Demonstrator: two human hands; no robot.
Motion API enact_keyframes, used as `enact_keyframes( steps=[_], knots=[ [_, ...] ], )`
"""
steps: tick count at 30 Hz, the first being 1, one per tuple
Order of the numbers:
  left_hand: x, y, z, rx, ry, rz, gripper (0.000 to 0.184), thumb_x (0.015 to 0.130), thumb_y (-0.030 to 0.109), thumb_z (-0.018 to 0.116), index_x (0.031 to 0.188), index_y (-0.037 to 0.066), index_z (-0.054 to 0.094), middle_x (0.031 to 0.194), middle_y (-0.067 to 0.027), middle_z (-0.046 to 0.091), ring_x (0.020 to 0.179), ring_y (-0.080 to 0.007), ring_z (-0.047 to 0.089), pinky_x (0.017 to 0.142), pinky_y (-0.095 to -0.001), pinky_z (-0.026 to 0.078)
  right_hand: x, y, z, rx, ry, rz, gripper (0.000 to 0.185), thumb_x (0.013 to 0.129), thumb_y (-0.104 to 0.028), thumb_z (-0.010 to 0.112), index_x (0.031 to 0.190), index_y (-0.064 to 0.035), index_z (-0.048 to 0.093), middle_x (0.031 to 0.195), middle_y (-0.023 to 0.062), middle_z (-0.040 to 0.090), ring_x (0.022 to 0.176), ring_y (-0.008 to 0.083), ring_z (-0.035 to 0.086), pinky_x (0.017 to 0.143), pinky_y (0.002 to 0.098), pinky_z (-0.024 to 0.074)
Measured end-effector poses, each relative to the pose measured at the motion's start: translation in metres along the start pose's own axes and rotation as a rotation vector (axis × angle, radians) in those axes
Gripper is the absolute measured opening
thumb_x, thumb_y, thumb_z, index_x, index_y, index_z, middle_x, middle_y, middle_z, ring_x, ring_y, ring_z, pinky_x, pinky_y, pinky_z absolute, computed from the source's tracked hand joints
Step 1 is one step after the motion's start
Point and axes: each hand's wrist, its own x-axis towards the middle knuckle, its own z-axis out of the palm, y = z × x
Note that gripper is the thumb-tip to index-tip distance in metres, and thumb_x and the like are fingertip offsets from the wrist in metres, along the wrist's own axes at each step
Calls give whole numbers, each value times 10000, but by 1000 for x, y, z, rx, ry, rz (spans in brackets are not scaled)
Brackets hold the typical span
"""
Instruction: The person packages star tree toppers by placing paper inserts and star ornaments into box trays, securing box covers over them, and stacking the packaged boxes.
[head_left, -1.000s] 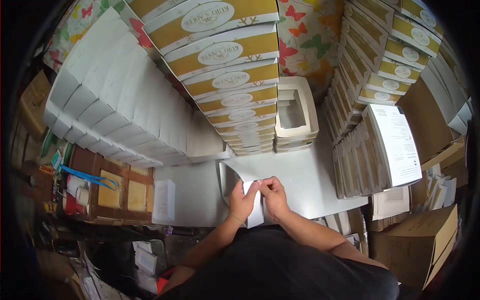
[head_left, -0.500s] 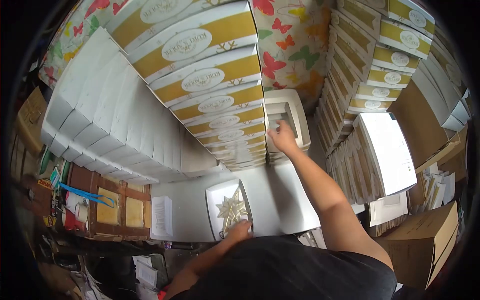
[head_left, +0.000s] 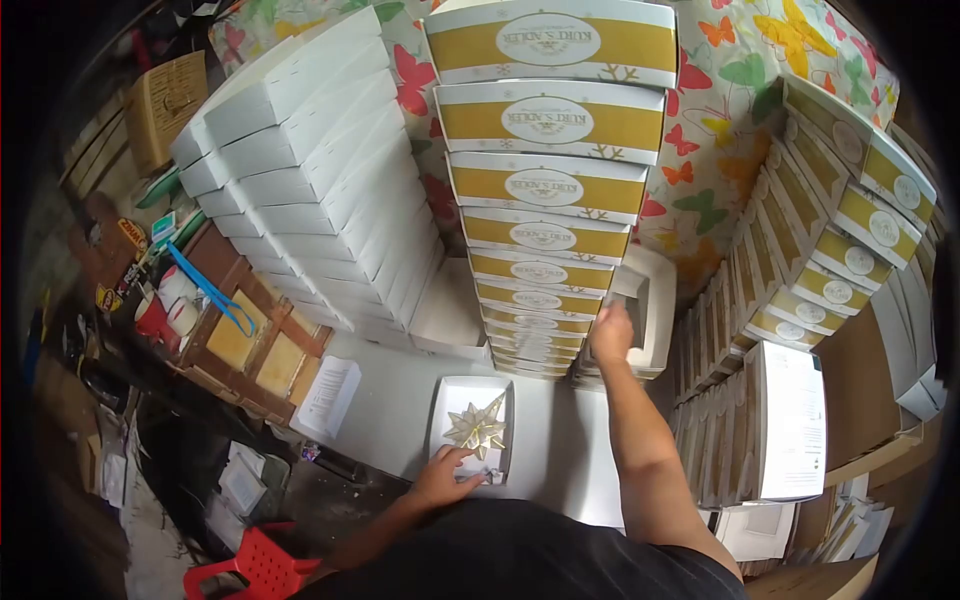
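A gold, many-pointed star tree topper lies in a shallow white open box on the worktable. My left hand is at the box's near left corner, fingers spread over the rim close to the star's lower end. Farther back to the right, my right hand has its fingers curled at the left edge of a white box lid with a cut-out window. This lid tops a stack beside the printed boxes. Part of those fingers is hidden from view.
Tall gold-and-white printed boxes rise in front of me. Plain white boxes are stacked to the left, more printed boxes to the right. A paper pile lies at the table's left; a red plastic chair stands below.
My view has turned, so the stacks appear shifted right. The right hand has gone from reaching over the lid to its left edge. My left hand now rests at the box's near left corner.
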Motion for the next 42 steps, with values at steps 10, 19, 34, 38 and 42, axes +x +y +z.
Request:
enact_keyframes(
  steps=[10, 19, 34, 38, 42],
  knots=[
    [-23, -25, -34, -170, 285, -20, 458, 936, 195, 759, 1331, 10, 619, 1194, -133, 620, 959, -230, 657, 835, -322, 550, -112, 7, -196, 1307, 410, 548, 261, 1052, -146, 508, 1236, -21, 645, 1152, 132, 666, 1014, 249, 642, 903, 386, 529],
    [-10, -4, -13, -1070, -166, -212, 537, 1019, 173, 664, 1484, 26, 438, 1314, -202, 592, 1113, -233, 602, 943, -330, 517, -313, 42, -127, 1796, -602, 846, 784, 987, -724, 511, 1497, -129, 492, 967, 44, 592, 695, 166, 557, 618, 276, 459],
    [23, -211, -39, -786, -224, -453, 552, 950, 250, 740, 1361, -17, 484, 1226, -201, 619, 1007, -225, 626, 905, -323, 525, -317, -69, 62, 765, -653, 711, 788, 937, -299, 789, 1512, 46, 376, 1375, 265, 547, 1193, 342, 612, 1038, 442, 522],
    [42, -213, -43, -896, -342, -443, 552, 920, 229, 779, 1321, -35, 506, 1195, -187, 636, 965, -222, 636, 887, -318, 531, -331, -83, 47, 772, -642, 729, 750, 955, -298, 775, 1497, 70, 410, 1343, 253, 574, 1190, 319, 624, 1023, 433, 542],
    [14, -215, -62, -509, -303, -178, 589, 870, 206, 838, 1295, -57, 527, 1133, -169, 672, 971, -224, 652, 879, -320, 537, -349, -95, 41, 1128, -671, 871, 678, 942, -250, 795, 1440, 81, 475, 1272, 237, 623, 1137, 284, 648, 981, 389, 560]
  ],
)
